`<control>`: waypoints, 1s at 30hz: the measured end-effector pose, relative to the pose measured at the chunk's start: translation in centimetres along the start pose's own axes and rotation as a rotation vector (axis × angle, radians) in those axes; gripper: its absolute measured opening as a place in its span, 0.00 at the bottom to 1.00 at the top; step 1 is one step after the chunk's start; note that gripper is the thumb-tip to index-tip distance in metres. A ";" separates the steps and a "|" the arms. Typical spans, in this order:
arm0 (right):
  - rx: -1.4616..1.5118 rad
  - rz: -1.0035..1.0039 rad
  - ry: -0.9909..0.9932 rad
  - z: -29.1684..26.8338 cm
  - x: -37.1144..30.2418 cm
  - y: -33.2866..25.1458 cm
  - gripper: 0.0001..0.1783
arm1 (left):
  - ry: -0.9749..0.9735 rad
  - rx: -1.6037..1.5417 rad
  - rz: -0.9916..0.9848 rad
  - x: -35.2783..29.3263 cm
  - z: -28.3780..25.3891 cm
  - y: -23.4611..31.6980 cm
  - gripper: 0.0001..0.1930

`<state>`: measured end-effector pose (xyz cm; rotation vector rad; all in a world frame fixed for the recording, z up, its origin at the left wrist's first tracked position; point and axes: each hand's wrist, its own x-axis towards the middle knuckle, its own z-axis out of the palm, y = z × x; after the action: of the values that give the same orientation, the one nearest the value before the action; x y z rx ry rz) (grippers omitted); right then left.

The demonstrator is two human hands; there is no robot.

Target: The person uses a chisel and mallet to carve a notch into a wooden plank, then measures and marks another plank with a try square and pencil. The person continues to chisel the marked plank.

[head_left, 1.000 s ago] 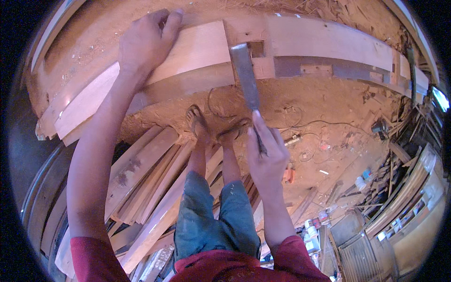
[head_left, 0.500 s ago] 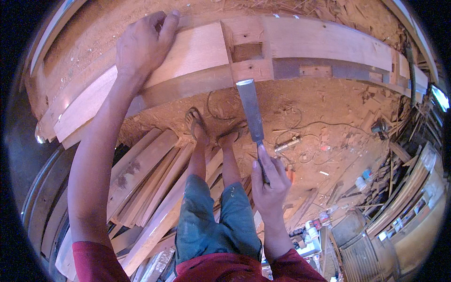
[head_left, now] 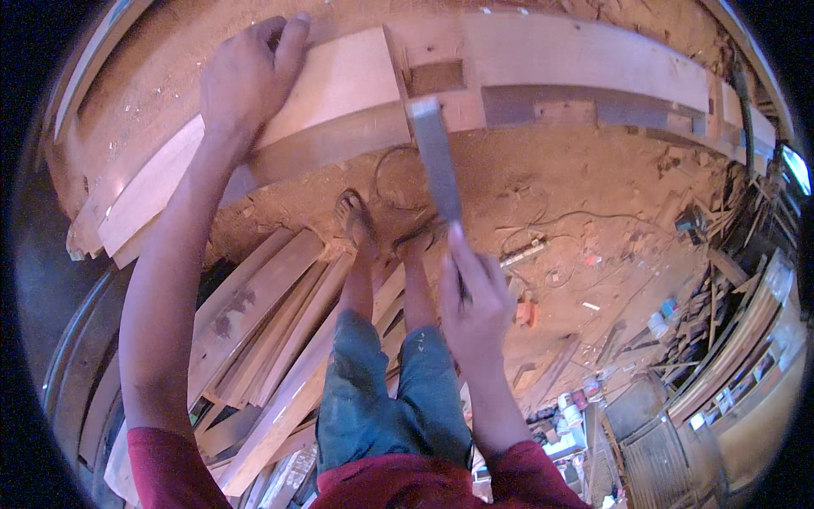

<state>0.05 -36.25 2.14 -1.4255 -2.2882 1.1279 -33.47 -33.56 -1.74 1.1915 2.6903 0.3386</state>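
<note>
A long wooden beam [head_left: 343, 81] spans the upper part of the view, with a square mortise [head_left: 435, 77] cut near its middle. On the beam's left portion rests my left hand [head_left: 250, 81], its fingers curled over the far edge and partly hidden. My right hand [head_left: 476, 293] grips a wide flat chisel [head_left: 438, 165] with the index finger stretched along it. The blade points away from me, blurred by motion. Its bright tip appears over the beam's near edge, just below the mortise; whether it touches the wood I cannot tell.
Several long planks [head_left: 254, 331] lie stacked at my left, beside my legs. Wood shavings and a dark cord [head_left: 585, 214] lie on the brown floor. An orange object [head_left: 526, 314] sits right of my right hand. Scrap wood [head_left: 699, 318] is piled at the far right.
My right hand has moved the chisel forward and slightly left, bringing its tip from below the beam to over its near edge. My left hand stays on the beam.
</note>
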 end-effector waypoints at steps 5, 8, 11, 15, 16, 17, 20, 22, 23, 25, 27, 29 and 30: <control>-0.039 0.013 0.047 0.6 -1.4 0.1 0.22 | -0.034 -0.005 -0.047 -0.1 -0.5 0.3 0.28; -0.033 0.050 0.082 -0.2 -2.2 0.4 0.23 | -0.043 -0.031 -0.020 -0.1 -0.5 0.1 0.28; -0.009 0.077 0.066 -0.3 -1.1 -0.2 0.23 | -0.020 -0.053 -0.010 0.1 0.3 -0.4 0.29; 0.018 0.096 0.019 -0.7 -2.1 0.0 0.22 | -0.038 0.005 0.005 0.2 0.2 -0.5 0.29; 0.044 0.112 0.020 -0.7 -1.5 -0.3 0.22 | -0.041 -0.022 -0.006 0.2 0.3 -0.5 0.29; 0.071 0.128 0.021 -0.7 -1.2 -0.4 0.22 | -0.045 -0.049 -0.018 0.1 0.4 -0.5 0.28; -0.020 0.103 -0.001 -1.3 -2.2 0.0 0.22 | 0.030 0.005 0.048 0.0 0.5 -1.0 0.29; 0.008 0.092 0.011 -1.1 -2.0 0.3 0.22 | -0.010 0.025 -0.004 -0.1 0.1 0.0 0.28; 0.021 0.087 0.017 -0.9 -1.8 0.4 0.22 | -0.031 0.035 -0.029 -0.1 -0.2 0.3 0.28; 0.008 0.068 0.027 -1.0 -1.9 0.7 0.22 | -0.051 0.013 -0.021 -0.5 0.0 -0.2 0.28; 0.016 0.043 0.059 -0.8 -2.1 1.3 0.22 | -0.031 0.000 -0.029 -0.5 0.1 -0.4 0.28; 0.046 0.015 0.112 -0.1 -2.3 2.6 0.22 | -0.042 0.013 -0.042 0.3 -0.2 0.0 0.28; 0.057 0.042 0.097 -0.2 -2.2 2.3 0.21 | -0.066 0.016 -0.057 0.0 0.0 0.0 0.28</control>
<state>2.85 -37.44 1.07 -1.4799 -2.1533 1.1014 -33.47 -33.53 -1.74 1.1072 2.6690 0.2658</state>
